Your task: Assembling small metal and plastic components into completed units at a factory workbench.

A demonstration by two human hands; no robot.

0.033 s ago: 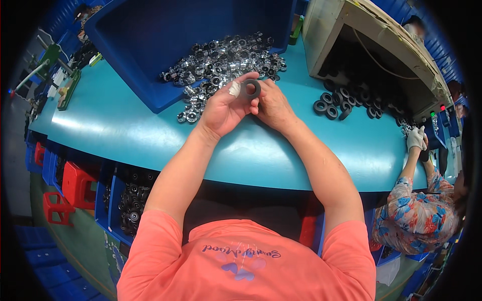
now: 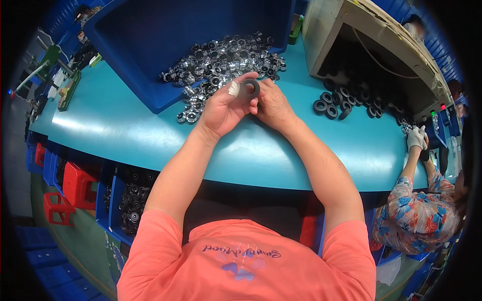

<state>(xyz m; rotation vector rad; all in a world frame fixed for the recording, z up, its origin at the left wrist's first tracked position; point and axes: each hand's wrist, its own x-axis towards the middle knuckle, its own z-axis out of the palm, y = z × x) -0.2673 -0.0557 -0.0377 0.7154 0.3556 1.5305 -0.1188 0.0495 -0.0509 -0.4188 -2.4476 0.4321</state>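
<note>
My left hand [image 2: 223,109] is closed around a black rubber ring [image 2: 242,91], which stands on edge so its round hole shows. White tape wraps the thumb of that hand. On the ring's right side, my right hand [image 2: 275,106] is closed with its fingers bent against the edge; some fingertips are hidden behind the ring. Just beyond both hands lies a heap of shiny clear-and-black wheel-like parts [image 2: 221,62], spilling out of a large blue bin [image 2: 135,55]. To the right, more black rubber rings [image 2: 331,111] lie in a loose pile.
The turquoise table [image 2: 125,131] curves across in front of me. A pale open-fronted box [image 2: 321,37] stands behind the ring pile. At the far right a co-worker's gloved hand [image 2: 415,138] handles small parts. Below left are red stools [image 2: 78,185] and a blue crate [image 2: 116,200] of dark parts.
</note>
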